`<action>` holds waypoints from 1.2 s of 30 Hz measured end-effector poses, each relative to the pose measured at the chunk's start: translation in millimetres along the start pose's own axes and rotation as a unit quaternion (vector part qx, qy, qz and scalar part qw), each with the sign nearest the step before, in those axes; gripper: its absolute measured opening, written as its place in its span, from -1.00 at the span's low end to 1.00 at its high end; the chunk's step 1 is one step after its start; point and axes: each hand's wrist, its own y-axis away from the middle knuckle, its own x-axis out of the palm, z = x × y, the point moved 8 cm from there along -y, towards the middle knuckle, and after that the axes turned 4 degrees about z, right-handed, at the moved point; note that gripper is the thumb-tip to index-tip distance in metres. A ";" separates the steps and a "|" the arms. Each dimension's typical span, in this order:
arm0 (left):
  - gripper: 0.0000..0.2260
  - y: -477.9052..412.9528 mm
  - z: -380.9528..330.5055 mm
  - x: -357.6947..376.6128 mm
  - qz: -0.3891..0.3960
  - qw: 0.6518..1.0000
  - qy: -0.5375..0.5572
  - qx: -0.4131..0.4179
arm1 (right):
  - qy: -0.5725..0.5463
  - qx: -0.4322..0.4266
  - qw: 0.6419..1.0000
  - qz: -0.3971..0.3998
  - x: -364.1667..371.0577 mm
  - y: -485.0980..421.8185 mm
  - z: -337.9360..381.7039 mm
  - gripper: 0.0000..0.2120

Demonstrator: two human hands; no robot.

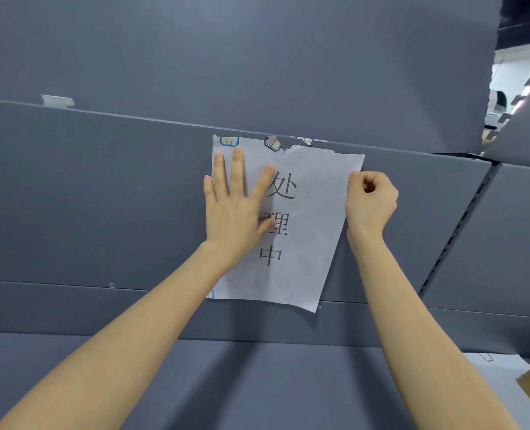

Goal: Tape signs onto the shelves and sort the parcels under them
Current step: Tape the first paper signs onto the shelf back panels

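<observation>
The white paper sign (307,243), printed with black characters, lies against the grey back panel of the shelf (102,197), its top edge at the panel's upper edge, near the middle. It looks light, thin and limp. It is creased, and the top edge is torn right of centre, so it would probably rip again under a hard pull. It is best held flat with a broad palm, or taken at an untorn edge. Small blue-bordered tape pieces (229,141) sit along the top left, while the right corner hangs lower and looks unfastened.

The left hand (232,206) is spread flat with straight fingers, pressing the sign's left half to the panel. The right hand (371,201) is curled, thumb and forefinger pinching the sign's right edge just below the top corner.
</observation>
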 end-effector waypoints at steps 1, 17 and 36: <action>-0.06 0.0 0.0 0.3 0.000 1.000 0.000 -0.001 | 0.000 0.003 1.000 -0.001 0.4 -0.5 -0.4 -0.72; -0.03 -0.2 -0.1 0.6 -0.001 1.000 -0.022 -0.006 | 0.015 0.027 1.000 -0.004 2.0 -3.7 -3.2 -0.73; -0.03 0.6 1.0 -1.6 -0.008 0.998 -0.054 -0.017 | 0.327 -0.309 0.893 -0.036 20.4 28.6 15.8 -0.45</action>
